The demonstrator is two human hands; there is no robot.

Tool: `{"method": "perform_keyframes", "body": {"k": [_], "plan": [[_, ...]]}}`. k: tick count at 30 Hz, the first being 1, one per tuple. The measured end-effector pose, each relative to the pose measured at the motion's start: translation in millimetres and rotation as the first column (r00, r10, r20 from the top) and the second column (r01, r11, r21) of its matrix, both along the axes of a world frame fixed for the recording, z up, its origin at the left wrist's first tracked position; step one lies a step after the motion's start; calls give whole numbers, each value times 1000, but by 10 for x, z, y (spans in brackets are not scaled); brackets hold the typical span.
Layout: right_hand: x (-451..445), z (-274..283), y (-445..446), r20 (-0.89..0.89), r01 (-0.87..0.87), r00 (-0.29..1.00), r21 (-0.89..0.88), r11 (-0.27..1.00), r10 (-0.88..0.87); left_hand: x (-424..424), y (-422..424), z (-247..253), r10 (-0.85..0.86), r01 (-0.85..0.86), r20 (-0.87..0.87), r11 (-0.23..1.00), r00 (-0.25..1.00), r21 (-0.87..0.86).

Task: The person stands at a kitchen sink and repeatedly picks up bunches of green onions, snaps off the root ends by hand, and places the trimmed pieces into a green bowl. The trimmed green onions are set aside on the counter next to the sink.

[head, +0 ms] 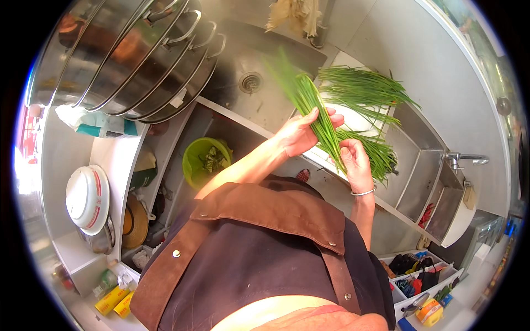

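Observation:
My left hand (301,133) holds a bunch of long green chives (316,111) around its middle, the leaf tips blurred and pointing up over the steel sink. At the lower end of that bunch, my right hand (356,159) has its thumb and fingers closed on the stalks; a bangle is on this wrist. Right of the hands, more chives lie in two piles, an upper one (364,85) and a lower one (374,159), on and beside a white surface (352,118).
Left of the hands is the sink basin with its drain (251,82). Large steel pots (136,62) stand at the upper left. A green bin (194,165) holding scraps is below the counter. More steel basins (420,182) and a faucet (466,158) are at right.

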State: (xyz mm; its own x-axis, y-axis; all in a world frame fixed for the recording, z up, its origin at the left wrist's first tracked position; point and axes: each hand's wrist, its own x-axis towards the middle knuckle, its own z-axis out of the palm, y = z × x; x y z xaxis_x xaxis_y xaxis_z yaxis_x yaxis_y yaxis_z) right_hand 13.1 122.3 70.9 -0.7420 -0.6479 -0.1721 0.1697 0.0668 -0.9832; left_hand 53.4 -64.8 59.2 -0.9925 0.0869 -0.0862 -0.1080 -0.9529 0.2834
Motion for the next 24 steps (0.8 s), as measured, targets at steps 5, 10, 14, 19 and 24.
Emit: {"method": "perform_keyframes", "body": {"k": [5, 10, 14, 19, 24], "plan": [[81, 178, -17, 296, -164, 943, 3, 986, 156, -34, -44, -4, -12, 10, -63, 1000, 998, -23], [156, 64, -83, 296, -225, 932, 24, 974, 208, -15, -94, 1, -140, 123, -139, 984, 980, -128], [179, -22, -117, 435, -139, 882, -130, 982, 183, 30, -138, 14, -139, 123, -146, 986, 979, -109], [341, -47, -163, 524, -119, 812, -285, 951, 259, 106, -227, 5, -185, 168, -160, 979, 970, -116], [529, -138, -102, 595, -265, 691, -322, 909, 412, 326, -277, -57, -344, 309, -117, 920, 932, -243]]}}
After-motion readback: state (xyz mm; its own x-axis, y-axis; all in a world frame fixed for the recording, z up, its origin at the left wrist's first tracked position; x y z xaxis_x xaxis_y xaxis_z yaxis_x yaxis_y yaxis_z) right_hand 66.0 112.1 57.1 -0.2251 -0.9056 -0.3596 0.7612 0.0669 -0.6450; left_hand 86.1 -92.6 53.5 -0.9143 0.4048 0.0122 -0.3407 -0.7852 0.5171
